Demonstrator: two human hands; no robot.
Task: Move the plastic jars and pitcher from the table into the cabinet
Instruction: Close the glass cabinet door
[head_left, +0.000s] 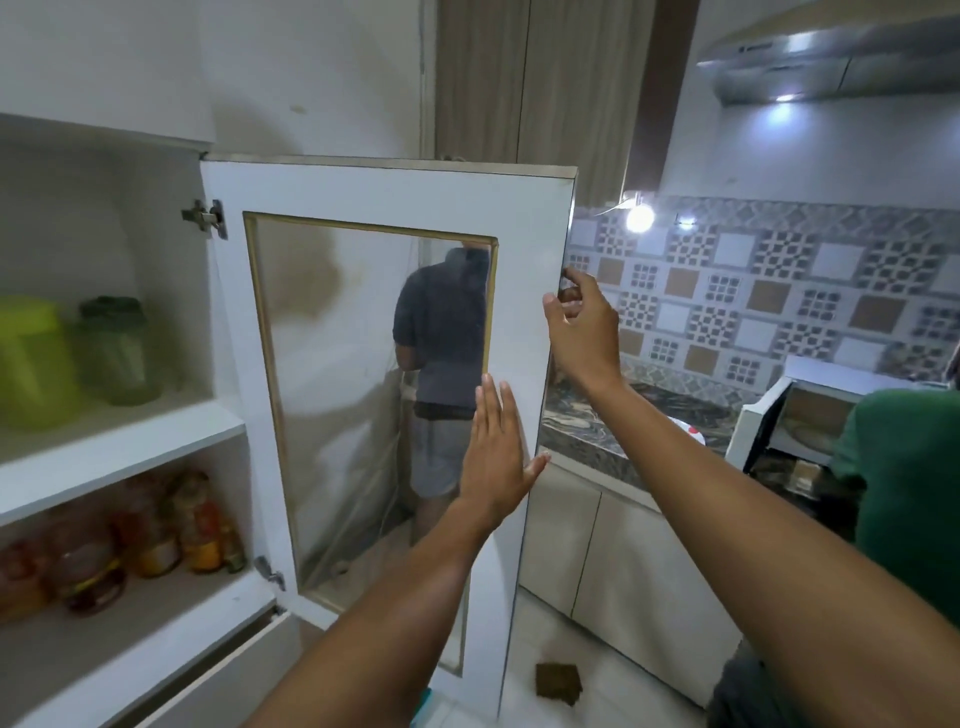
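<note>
A lime-green pitcher (28, 358) and a translucent green plastic jar (120, 351) stand side by side on the upper shelf of the white cabinet (119, 441) at the left. The cabinet's glass-panelled door (374, 332) is swung out in front of me. My left hand (498, 452) lies flat against the door's white frame near its free edge, fingers straight. My right hand (582, 325) is at the door's outer edge, fingers curled around a small knob there.
The lower shelf holds several jars and bottles (119, 535) of food. A marble counter (639, 415) with a patterned tile wall runs to the right. A microwave (810, 410) sits there. A person in a green shirt (909, 493) stands at the right edge.
</note>
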